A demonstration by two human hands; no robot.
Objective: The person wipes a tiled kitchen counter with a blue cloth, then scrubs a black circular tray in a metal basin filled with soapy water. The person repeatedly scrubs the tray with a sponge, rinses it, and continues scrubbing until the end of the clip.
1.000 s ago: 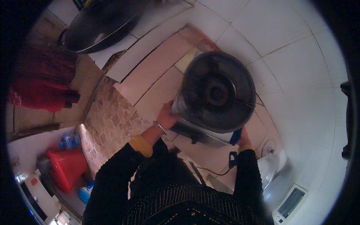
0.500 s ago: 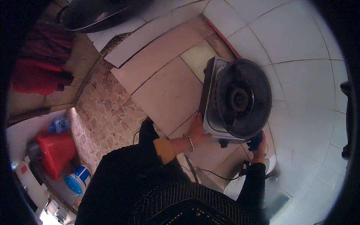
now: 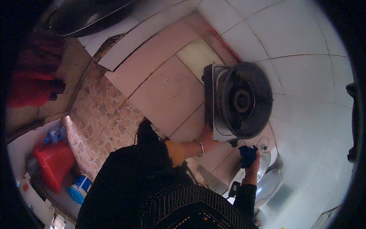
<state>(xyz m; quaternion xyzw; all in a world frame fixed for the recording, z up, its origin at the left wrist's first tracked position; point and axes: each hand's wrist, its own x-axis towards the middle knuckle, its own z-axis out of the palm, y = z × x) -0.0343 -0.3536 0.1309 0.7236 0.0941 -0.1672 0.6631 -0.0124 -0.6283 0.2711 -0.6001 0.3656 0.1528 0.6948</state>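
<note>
One stove point(image 3: 241, 100) already stands by the wall point(image 3: 305, 80), left hand point(image 3: 208, 136) at its corner, grip unclear, right hand point(image 3: 254, 165) clutching dark cloth point(image 3: 248, 154).

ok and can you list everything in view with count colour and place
stove: one, silver and black, right of centre
round burner top: one, black, on the stove
cloth: one, dark blue, in the right hand
silvery metalware: count unclear, lower right
box-shaped object: one, black, lower right
counter: one, pink tiled, centre
wall: white tiled, right
wide pan: one, black, upper left
fabric: count unclear, red, left
container: one, red, lower left
bucket: one, blue and white, beside the container
floor: brown patterned, left
bracelet: one, silvery, beside the left hand
sleeves: two, black, lower edge, left cuff yellow
hands: two, bare, left at the stove's near edge, right holding the cloth
</note>
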